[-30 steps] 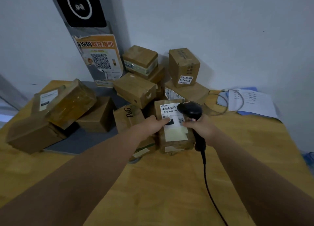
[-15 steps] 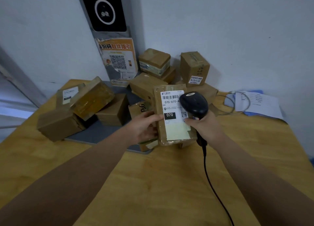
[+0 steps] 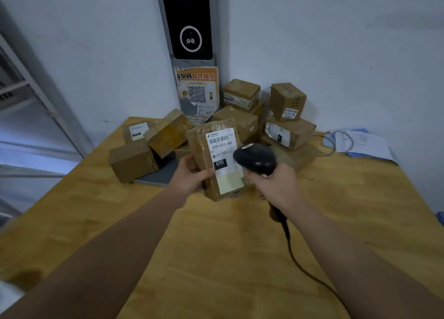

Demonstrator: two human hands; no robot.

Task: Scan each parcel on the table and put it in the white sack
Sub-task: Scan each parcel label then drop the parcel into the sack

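Your left hand (image 3: 192,177) grips the parcel (image 3: 216,158) above the worktop (image 3: 216,246), label facing you; your right hand (image 3: 276,186) is closed on the scanner (image 3: 255,159). The scanner's head overlaps the label's edge, so it may be too close and misread the barcode. No sack shows.

Pale walls (image 3: 336,42) meet behind a wooden table (image 3: 216,258).

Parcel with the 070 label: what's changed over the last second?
The left hand has lifted the parcel off the pile and tipped its label up. The right hand followed, keeping the scanner at the label. Other boxes stayed put.
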